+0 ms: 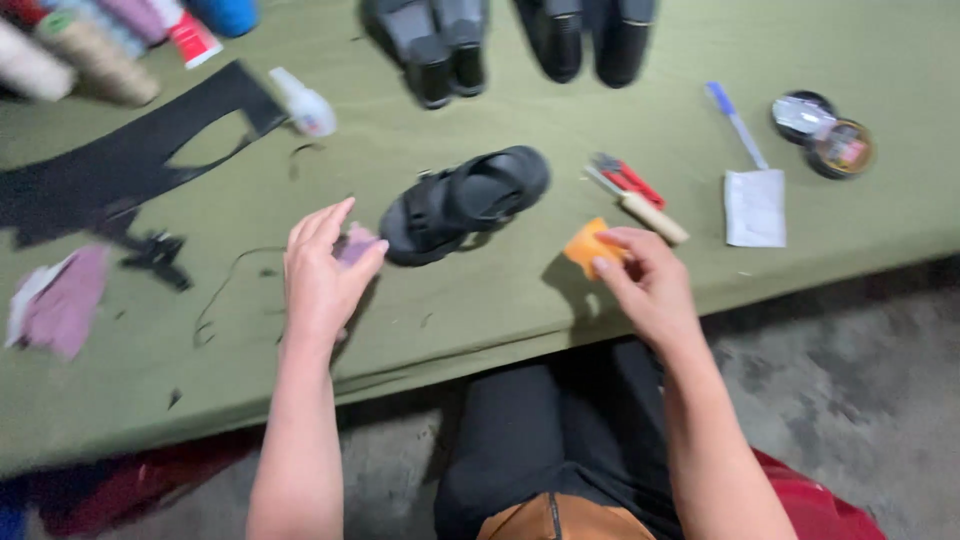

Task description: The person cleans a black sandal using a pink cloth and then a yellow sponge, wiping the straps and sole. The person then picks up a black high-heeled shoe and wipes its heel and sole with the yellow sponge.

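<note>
A black sandal (463,203) is lying on its side near the middle of the green worktop (480,300), between the two hands. The left hand (322,268) is resting just left of the sandal's heel with its fingers loosely apart, touching a small pinkish scrap (356,243) between thumb and fingers, while the right hand (645,280) is pinching an orange sponge (592,246) with its fingertips closed on it, held just right of the sandal. A wooden-handled tool (640,203) with red grips is lying beyond the sponge, a white cloth (755,207) and a pen (736,124) farther right, and a black cut-out sheet (120,160) to the far left.
</note>
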